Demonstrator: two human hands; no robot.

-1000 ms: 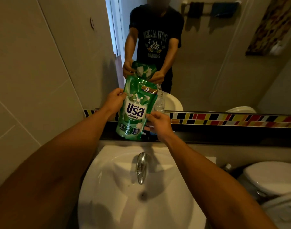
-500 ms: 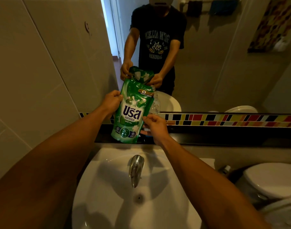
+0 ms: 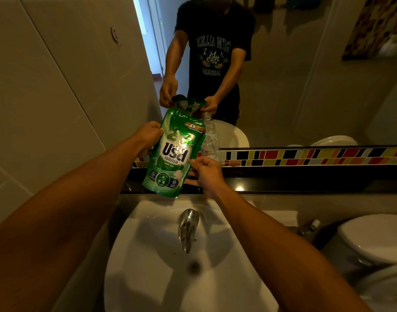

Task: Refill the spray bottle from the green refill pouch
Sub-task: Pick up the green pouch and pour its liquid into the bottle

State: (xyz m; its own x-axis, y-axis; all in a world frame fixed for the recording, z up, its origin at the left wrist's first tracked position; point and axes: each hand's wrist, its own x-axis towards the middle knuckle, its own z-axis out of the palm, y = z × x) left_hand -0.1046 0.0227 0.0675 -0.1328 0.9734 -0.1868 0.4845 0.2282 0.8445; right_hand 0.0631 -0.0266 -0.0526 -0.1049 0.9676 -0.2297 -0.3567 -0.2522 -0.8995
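Observation:
I hold the green refill pouch (image 3: 173, 154) upright over the black ledge (image 3: 283, 183) behind the sink. My left hand (image 3: 148, 137) grips its upper left edge. My right hand (image 3: 204, 171) pinches its lower right edge. A clear plastic bottle (image 3: 212, 144) with no spray head on it stands on the ledge just behind the pouch's right side; the pouch hides part of it. The pouch's top leans slightly towards the bottle's neck. The mirror shows both hands at the pouch's top corners.
A white sink (image 3: 152, 266) with a chrome tap (image 3: 188, 228) lies directly below my arms. A toilet (image 3: 373, 237) stands at the right. A coloured tile strip (image 3: 316, 156) runs under the mirror. A tiled wall (image 3: 46, 109) closes the left side.
The pouch stays between both hands in much the same grip. Its top has tilted a little to the right, closer to the bottle.

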